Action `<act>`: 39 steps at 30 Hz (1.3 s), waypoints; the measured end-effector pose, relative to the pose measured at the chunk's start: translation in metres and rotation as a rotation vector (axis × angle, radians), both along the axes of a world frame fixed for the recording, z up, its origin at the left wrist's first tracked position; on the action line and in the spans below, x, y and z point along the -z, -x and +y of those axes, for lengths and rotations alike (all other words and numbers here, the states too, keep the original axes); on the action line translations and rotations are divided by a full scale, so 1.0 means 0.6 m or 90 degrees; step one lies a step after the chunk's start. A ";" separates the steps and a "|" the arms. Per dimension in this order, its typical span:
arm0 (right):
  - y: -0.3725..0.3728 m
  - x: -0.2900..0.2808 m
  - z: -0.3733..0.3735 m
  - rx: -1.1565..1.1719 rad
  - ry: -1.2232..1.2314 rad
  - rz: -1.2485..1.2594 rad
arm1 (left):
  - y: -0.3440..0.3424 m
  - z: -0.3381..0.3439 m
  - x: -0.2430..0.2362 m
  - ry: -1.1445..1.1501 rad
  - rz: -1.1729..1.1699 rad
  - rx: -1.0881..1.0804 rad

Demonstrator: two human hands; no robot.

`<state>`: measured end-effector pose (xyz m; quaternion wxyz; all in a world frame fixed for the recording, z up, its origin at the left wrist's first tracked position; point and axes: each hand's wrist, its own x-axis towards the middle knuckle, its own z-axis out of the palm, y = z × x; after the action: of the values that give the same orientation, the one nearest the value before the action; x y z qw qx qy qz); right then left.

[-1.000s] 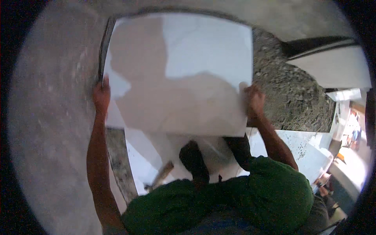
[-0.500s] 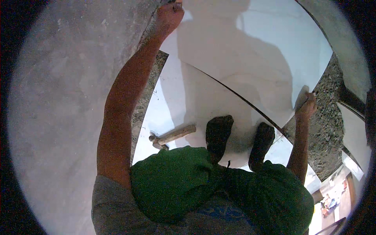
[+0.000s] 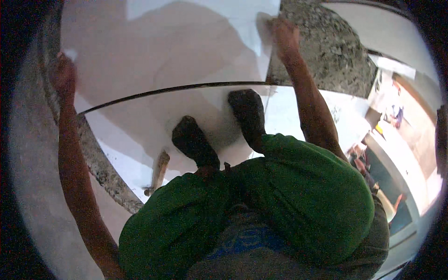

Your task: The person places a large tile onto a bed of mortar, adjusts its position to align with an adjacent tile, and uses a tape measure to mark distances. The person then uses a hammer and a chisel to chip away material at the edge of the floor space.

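Note:
A large white tile (image 3: 163,51) lies in front of me, with my shadow across it. My left hand (image 3: 64,77) is closed on its left edge, close to the wall. At the opposite edge, beside bare mortar, my right hand (image 3: 285,39) is also closed on the tile. Fingertips of both hands are hidden or blurred. A dark, narrow gap separates this tile from a second white tile (image 3: 140,126) nearer me. My dark-shod feet stand on that nearer tile. Left of them, a wooden-handled hammer (image 3: 161,168) lies with its head partly hidden by my knee.
Rough grey mortar (image 3: 322,46) spreads to the right of the tile. A strip of it (image 3: 107,177) runs between the nearer tile and the grey wall (image 3: 32,154) on the left. Far right, a bright area holds a person's limbs (image 3: 366,170) and scattered items.
My view has turned, so the gap between the tiles now runs nearly level across the picture. Both hands remain at the far tile's edges. The hammer now lies partly behind my knee.

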<state>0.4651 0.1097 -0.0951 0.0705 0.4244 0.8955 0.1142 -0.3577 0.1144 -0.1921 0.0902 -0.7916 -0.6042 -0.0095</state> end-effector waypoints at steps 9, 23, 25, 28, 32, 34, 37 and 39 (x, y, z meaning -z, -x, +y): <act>0.038 -0.065 -0.031 0.621 0.387 0.812 | -0.075 -0.020 -0.035 0.003 0.163 0.068; 0.051 -0.108 -0.002 0.700 0.406 0.650 | -0.056 -0.002 -0.015 0.010 0.195 0.040; 0.048 -0.104 -0.002 0.707 0.409 0.645 | -0.068 0.000 -0.020 0.023 0.166 0.033; 0.040 -0.097 -0.005 0.726 0.423 0.630 | -0.075 0.001 -0.023 0.049 0.117 0.029; 0.012 -0.075 -0.015 0.692 0.396 0.585 | -0.084 0.002 -0.015 0.087 0.042 0.014; -0.007 -0.055 -0.016 0.467 0.315 0.587 | -0.093 0.000 -0.015 0.135 -0.049 -0.004; -0.053 -0.030 -0.022 0.366 0.322 0.177 | -0.112 -0.015 -0.044 0.214 -0.247 -0.083; -0.089 -0.007 -0.023 0.482 0.480 0.560 | -0.132 -0.029 -0.081 0.246 -0.365 -0.150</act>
<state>0.5187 0.0957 -0.0908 -0.1216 0.6608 0.6097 -0.4205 -0.2786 0.0972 -0.1436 -0.2333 -0.6842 -0.6827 -0.1064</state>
